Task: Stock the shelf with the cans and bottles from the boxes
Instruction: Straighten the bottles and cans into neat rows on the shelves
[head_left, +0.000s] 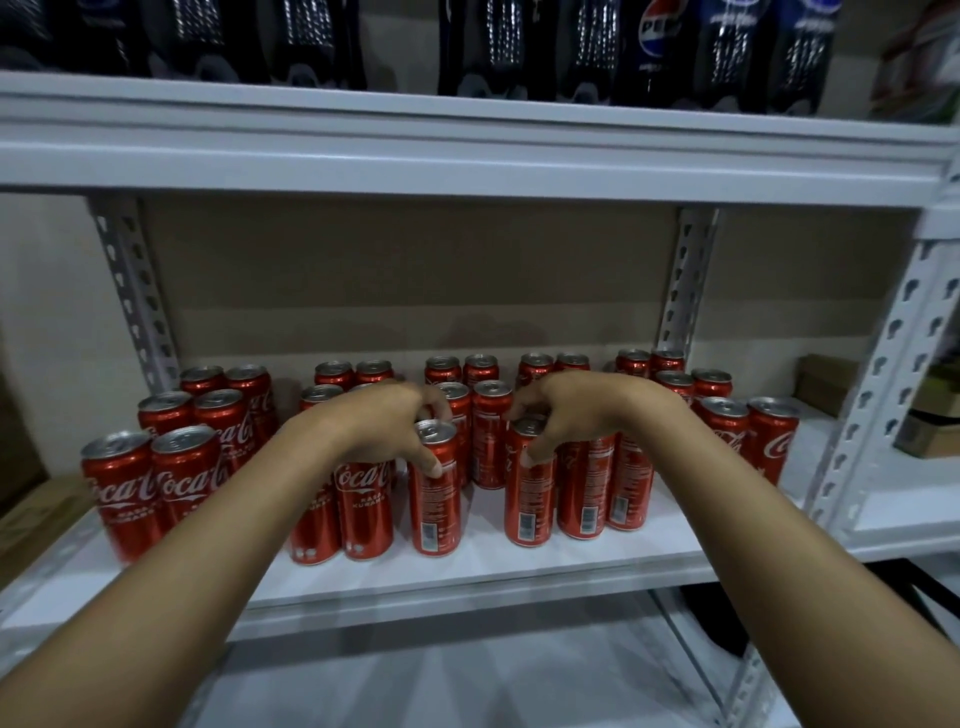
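Both arms reach in over the front edge of the white metal shelf (467, 566), middle tier. Left hand (382, 423) grips a red Coca-Cola can (435, 488) from above: thumb down the front of the can, other fingers curled over the rim and lid. That can stands upright on the shelf, back label and barcode facing the camera, touching the Coca-Cola-logo can (363, 512) to its left. Right hand (569, 413) grips a second red can (529, 493) the same way, thumb on the front face, fingers curled over the top; this can is also upright on the shelf, back label out, just beside two more upright cans (605, 483) to its right. A gap of bare shelf sits between the two held cans. Behind that gap, a row of cans (488, 436) runs back to the cardboard-coloured backing panel (405, 280). At left, a cluster of cans (171, 457) stands two wide with logos mostly facing front. At right, another two-wide group (748, 431) stands near the perforated upright post (883, 374). All visible cans are upright with lids closed. Upper tier holds dark Pepsi bottles (660, 52), only lower halves in view, blurry. A lower white tier (467, 686) is visible under the arms. Far right past the post: brown cartons (826, 384), detail too soft to read. Bottom left edge: part of a cardboard box (36, 514).
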